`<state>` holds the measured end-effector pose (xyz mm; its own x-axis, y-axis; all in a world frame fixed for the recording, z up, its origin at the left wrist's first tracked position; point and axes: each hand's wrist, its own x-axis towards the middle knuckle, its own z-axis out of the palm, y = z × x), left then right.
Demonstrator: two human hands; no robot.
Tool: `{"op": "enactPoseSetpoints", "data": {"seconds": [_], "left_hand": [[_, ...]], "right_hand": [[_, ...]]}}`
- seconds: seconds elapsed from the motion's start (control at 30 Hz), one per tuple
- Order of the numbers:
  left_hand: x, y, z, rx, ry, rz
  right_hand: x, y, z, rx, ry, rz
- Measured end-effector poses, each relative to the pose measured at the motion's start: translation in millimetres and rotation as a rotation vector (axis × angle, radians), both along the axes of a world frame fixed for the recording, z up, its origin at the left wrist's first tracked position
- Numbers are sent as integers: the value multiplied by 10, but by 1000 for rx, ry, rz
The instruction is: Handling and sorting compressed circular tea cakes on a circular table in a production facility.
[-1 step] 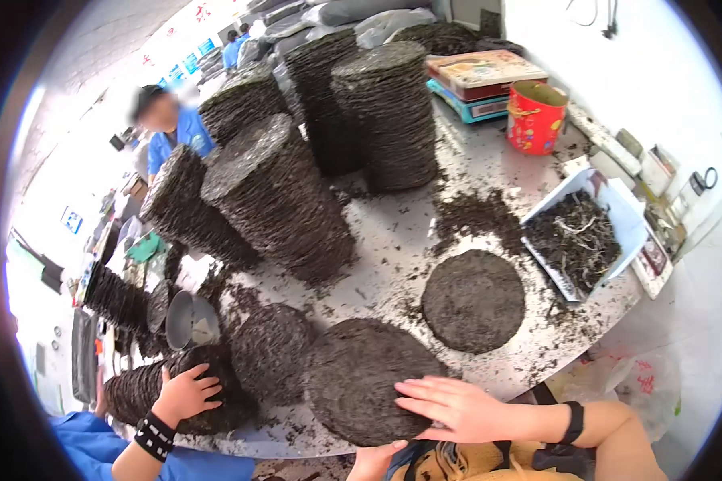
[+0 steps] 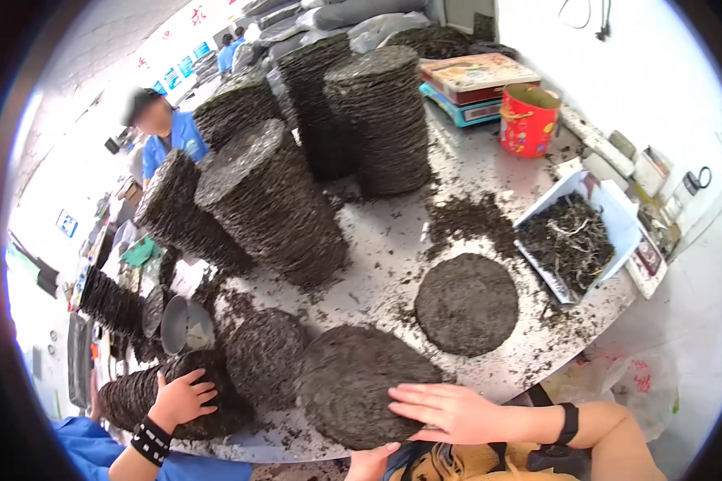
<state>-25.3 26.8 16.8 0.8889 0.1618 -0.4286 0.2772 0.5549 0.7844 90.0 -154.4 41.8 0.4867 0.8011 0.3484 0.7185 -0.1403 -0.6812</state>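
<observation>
A: Both hands are applied to one dark pressed disc point(image 2: 361, 393) at the near table edge. How are they set?

B: Right hand point(image 2: 449, 413) is laid flat on the disc's upper face, fingers extended and slightly spread. Left hand point(image 2: 369, 462) is seen only in part beneath the near rim; its grip cannot be told.

A: Surroundings?

B: A second flat disc point(image 2: 467, 303) is located just beyond, apart. Tall disc stacks point(image 2: 277, 204) are positioned behind. A co-worker's hand point(image 2: 183, 398) is rested on a lying stack point(image 2: 140, 393).
</observation>
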Motion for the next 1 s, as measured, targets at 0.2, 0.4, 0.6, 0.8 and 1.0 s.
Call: {"op": "enactPoseSetpoints", "data": {"seconds": [0.2,0.4,0.6,0.8,1.0], "left_hand": [[-51,-15,-30,-13,44,-16],[28,-56,-88,-32,55,-45],[-78,-52,-103,-28,63,-11],[-136,49,-57,-21,124,-58],[-78,125,-69,-31,135,-83]], "right_hand": [[6,-64,-113,-9,52,34],[129,-280,74,168,451,-181],[535,-775,-365,819,1008,-921],[532,-1150,-739,572,994,-1269],[422,-1214,-869,577,925,-1162]]}}
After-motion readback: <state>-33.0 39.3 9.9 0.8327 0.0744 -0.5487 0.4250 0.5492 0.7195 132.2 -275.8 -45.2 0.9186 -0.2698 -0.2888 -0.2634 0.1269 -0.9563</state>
